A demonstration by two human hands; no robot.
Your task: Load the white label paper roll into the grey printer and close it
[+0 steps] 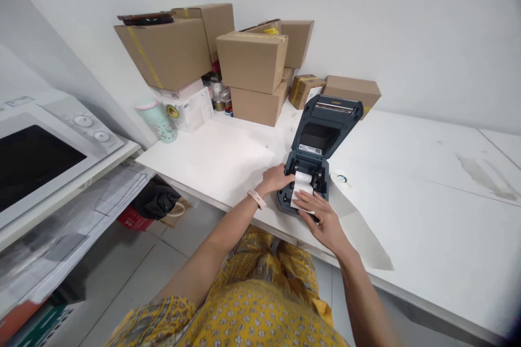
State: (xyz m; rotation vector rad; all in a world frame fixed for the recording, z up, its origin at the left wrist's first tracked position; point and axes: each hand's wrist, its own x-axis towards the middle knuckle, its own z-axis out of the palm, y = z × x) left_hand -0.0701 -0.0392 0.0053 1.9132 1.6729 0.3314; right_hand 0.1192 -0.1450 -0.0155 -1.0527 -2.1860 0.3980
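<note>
A dark grey label printer (286, 171) stands near the table's front edge with its lid (330, 114) raised. Inside it sits a white paper roll (303, 177), and a loose paper strip (301, 195) runs from the roll toward the printer's front. My left hand (277, 179) grips the printer's left wall, its thumb reaching in beside the roll. Stretched fingers of my right hand (321, 216) lie flat over the strip, with the thumb lower down at the front edge. The strip's end is partly covered by that hand.
Cardboard boxes (252, 62) are stacked at the back of the white table (228, 157), with a mint tumbler (157, 121) at its left. A curled sheet of backing paper (362, 227) lies right of the printer. A microwave (52, 146) stands on a shelf at far left.
</note>
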